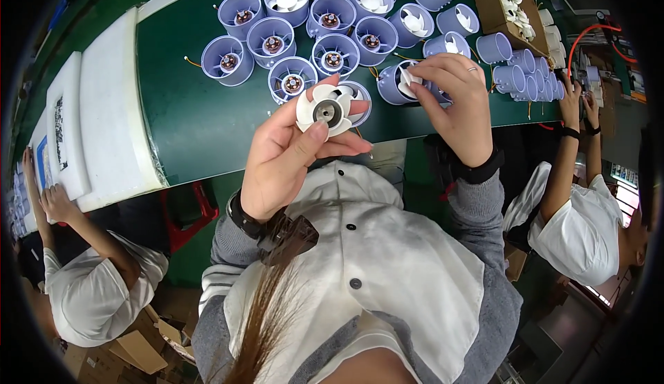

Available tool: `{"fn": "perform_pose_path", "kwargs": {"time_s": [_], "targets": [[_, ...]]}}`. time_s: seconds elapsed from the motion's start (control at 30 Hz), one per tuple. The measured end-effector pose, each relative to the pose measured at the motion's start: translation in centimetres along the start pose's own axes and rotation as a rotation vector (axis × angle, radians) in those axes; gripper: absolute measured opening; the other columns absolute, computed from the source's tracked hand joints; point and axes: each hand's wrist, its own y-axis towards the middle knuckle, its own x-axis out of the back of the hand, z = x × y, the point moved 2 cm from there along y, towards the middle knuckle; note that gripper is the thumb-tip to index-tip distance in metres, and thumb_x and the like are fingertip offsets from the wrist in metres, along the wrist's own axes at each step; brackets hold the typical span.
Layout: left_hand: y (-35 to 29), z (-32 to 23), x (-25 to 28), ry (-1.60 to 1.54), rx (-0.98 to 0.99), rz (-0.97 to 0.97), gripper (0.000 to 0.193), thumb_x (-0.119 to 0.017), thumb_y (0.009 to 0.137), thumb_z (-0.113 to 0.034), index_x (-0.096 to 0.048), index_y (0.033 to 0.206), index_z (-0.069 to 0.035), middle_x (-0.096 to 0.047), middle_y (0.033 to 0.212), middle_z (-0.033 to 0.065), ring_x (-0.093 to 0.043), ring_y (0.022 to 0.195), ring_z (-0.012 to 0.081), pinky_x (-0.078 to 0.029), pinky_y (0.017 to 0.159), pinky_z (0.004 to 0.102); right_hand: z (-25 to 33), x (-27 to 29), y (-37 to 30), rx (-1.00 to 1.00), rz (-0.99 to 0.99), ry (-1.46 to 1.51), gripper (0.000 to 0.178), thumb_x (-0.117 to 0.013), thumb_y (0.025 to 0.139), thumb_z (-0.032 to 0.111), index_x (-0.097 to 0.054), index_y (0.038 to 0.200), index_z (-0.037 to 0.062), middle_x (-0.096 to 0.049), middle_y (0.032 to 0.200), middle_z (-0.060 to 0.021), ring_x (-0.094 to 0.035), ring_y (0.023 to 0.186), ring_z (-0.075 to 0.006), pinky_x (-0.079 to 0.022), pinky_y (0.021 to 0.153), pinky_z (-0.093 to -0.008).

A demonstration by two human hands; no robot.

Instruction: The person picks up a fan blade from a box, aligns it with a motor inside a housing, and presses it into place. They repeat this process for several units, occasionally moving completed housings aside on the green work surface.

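Green tabletop [200, 132] bears lilac housings [275, 59] between two co-workers [104, 301].

We see a white fan [326, 112] made of smooth plastic, a bit shiny. We think the purple cups [237, 73] are smooth plastic too, and the round middles [333, 60] in some look like coppery metal. The desk [197, 125] looks smooth. The open box [488, 2] is dull brown cardboard. We spot a white cloth top [415, 235], dull grey cloth sleeves [478, 197] and a shiny metal ring [472, 69].
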Motion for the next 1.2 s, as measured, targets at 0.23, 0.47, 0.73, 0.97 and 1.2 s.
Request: {"fn": "perform_pose_path", "kwargs": {"time_s": [0.23, 0.47, 0.73, 0.97, 1.2], "targets": [[-0.2, -0.1, 0.5, 0.023, -0.022, -0.003, 0.051, -0.043, 0.097, -0.018, -0.027, 0.140, 0.006, -0.053, 0.123, 0.0262, -0.065, 0.090, 0.0276, -0.053, 0.082, 0.0370, 1.2, 1.1, 1.1, 0.075, 0.108, -0.167, 0.017, -0.070, 0.070, 0.004, -0.069, 0.087, 0.0067, -0.064, 0.091, -0.0049, -0.059, 0.090, -0.0242, -0.041, 0.082, -0.0365], [-0.1, 0.2, 0.9, -0.099, -0.008, 0.032, 0.044, -0.045, 0.096, -0.009, -0.034, 0.138, 0.003, -0.058, 0.117, 0.0221, -0.066, 0.088, 0.0263, -0.054, 0.081, 0.0355, -0.2, -1.1, 1.4, -0.022, 0.232, -0.065, 0.014, -0.069, 0.070, 0.002, -0.069, 0.084, 0.0028, -0.066, 0.091, -0.0080, -0.061, 0.082, -0.0264, -0.047, 0.073, -0.0350], [0.0, 0.2, 0.5, -0.096, 0.011, 0.054, 0.042, -0.045, 0.096, -0.010, -0.037, 0.136, 0.002, -0.058, 0.117, 0.0216, -0.066, 0.087, 0.0246, -0.054, 0.079, 0.0350, -1.2, -1.4, 1.1, 0.080, 0.118, -0.004, 0.012, -0.068, 0.071, 0.000, -0.067, 0.083, -0.0017, -0.066, 0.089, -0.0114, -0.061, 0.075, -0.0294, -0.049, 0.068, -0.0347], [0.1, 0.0, -0.2, -0.058, 0.050, 0.066, 0.042, -0.045, 0.097, -0.011, -0.038, 0.136, 0.002, -0.058, 0.117, 0.0212, -0.066, 0.084, 0.0230, -0.055, 0.076, 0.0329, -0.1, -1.0, 1.2, 0.057, 0.196, -0.078, 0.012, -0.068, 0.074, 0.002, -0.068, 0.086, -0.0002, -0.064, 0.097, -0.0112, -0.061, 0.075, -0.0265, -0.048, 0.066, -0.0327], [0.6, 0.0, -2.0, -0.020, 0.139, 0.154, 0.044, -0.044, 0.097, -0.012, -0.031, 0.139, -0.002, -0.061, 0.106, 0.0176, -0.067, 0.071, 0.0201, -0.054, 0.066, 0.0293, 5.1, 1.7, -1.5, -0.067, 0.091, 0.703, 0.031, -0.056, 0.090, 0.014, -0.058, 0.116, -0.0013, -0.062, 0.101, -0.0111, -0.057, 0.078, -0.0158, -0.044, 0.063, -0.0258]]}}
